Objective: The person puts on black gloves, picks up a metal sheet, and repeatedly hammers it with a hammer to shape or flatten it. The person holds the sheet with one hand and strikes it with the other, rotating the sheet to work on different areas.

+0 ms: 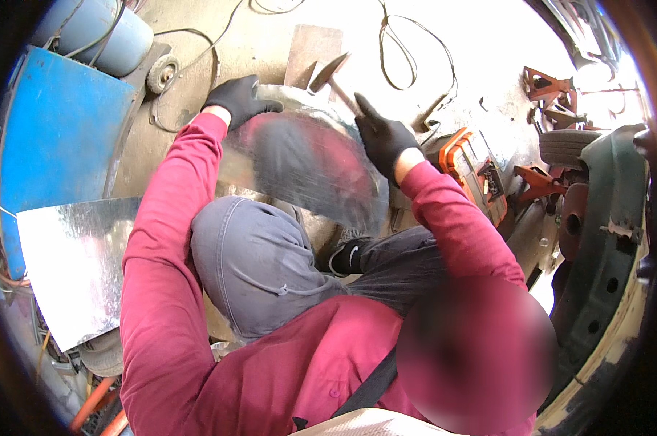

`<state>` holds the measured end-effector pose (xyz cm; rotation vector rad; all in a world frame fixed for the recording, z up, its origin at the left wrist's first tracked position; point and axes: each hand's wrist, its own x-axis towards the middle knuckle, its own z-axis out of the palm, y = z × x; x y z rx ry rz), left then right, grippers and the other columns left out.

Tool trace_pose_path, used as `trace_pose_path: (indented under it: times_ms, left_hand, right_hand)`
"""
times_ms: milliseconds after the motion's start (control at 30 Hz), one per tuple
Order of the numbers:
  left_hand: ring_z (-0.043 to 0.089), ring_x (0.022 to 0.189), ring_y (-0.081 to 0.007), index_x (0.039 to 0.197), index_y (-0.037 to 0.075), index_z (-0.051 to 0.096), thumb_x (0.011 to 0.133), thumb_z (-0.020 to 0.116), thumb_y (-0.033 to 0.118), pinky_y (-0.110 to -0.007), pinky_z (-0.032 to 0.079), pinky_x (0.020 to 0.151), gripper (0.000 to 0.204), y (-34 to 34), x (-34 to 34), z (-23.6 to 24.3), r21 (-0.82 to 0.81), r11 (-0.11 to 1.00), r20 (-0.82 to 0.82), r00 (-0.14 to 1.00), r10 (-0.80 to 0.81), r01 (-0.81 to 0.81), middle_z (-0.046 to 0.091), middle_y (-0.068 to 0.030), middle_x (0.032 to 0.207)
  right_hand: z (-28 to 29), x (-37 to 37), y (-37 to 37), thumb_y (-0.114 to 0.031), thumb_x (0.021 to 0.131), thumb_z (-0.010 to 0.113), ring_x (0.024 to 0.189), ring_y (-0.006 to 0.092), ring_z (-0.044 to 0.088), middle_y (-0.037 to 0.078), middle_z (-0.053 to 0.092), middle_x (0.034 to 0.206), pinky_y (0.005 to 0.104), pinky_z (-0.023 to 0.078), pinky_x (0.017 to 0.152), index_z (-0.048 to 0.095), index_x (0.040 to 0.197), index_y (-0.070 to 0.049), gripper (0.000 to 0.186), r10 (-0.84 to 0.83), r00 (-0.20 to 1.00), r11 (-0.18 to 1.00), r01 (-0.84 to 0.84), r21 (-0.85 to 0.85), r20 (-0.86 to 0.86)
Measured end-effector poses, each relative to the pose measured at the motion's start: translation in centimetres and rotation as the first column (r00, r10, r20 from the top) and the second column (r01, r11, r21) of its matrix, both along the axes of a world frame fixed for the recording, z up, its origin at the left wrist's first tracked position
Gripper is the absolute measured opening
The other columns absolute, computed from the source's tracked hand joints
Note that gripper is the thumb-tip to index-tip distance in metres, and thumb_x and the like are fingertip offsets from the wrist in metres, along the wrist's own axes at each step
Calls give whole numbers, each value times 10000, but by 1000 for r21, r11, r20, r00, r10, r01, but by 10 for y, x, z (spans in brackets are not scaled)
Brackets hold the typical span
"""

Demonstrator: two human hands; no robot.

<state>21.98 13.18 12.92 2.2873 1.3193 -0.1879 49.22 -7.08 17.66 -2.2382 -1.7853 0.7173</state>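
A curved sheet-metal panel (299, 156), shiny with reddish reflections, is tilted in front of my knees. My left hand (235, 102), in a black glove, grips its upper left edge, thumb over the face and other fingers partly hidden. At the panel's right edge, my black-gloved right hand (388, 139) is closed around the pale handle of a hammer (328, 73), one digit stretched along it. The dark hammer head is just beyond the panel's top edge. The handle's lower part is hidden by my hand.
A brown flat plate (317, 45) lies beyond the hammer. Cables (395, 51) loop across the floor. An orange-edged toolbox (473, 171) stands right, near red jack stands (550, 87) and a dark green car part (608, 240). Left are a blue panel (59, 138) and a shiny metal sheet (74, 269).
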Motion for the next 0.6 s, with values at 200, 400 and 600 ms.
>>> trace_pose_path:
  times_ms: [200, 400, 600]
  left_hand:
    - [734, 1109, -424, 1232, 17, 695, 795, 802, 751, -479, 564, 958, 861, -8, 6, 6, -17, 1000, -32, 1000, 0, -1, 751, -267, 1188]
    - [729, 1153, -422, 1267, 47, 694, 802, 788, 775, -469, 561, 1005, 869, -16, 6, 6, -57, 998, -94, 995, -15, 10, 749, -261, 1240]
    - [736, 1100, -437, 1200, 13, 701, 818, 794, 731, -487, 568, 952, 819, -19, 12, 5, -21, 1000, -31, 1000, -6, 6, 758, -270, 1160]
  right_hand:
    - [39, -7, 0, -338, 1127, 563, 919, 469, 754, 288, 740, 985, 508, 585, 780, 589, 1552, -279, 430, -95, 946, 907, 210, 364, -310]
    - [32, 9, 17, -379, 1123, 553, 975, 459, 753, 281, 761, 1004, 495, 581, 864, 566, 1568, -224, 471, 18, 999, 1000, -19, -18, -50]
    - [8, 6, 0, -437, 1069, 633, 1132, 484, 715, 307, 732, 1185, 512, 568, 963, 594, 1503, -129, 534, -86, 996, 993, 83, -83, -33]
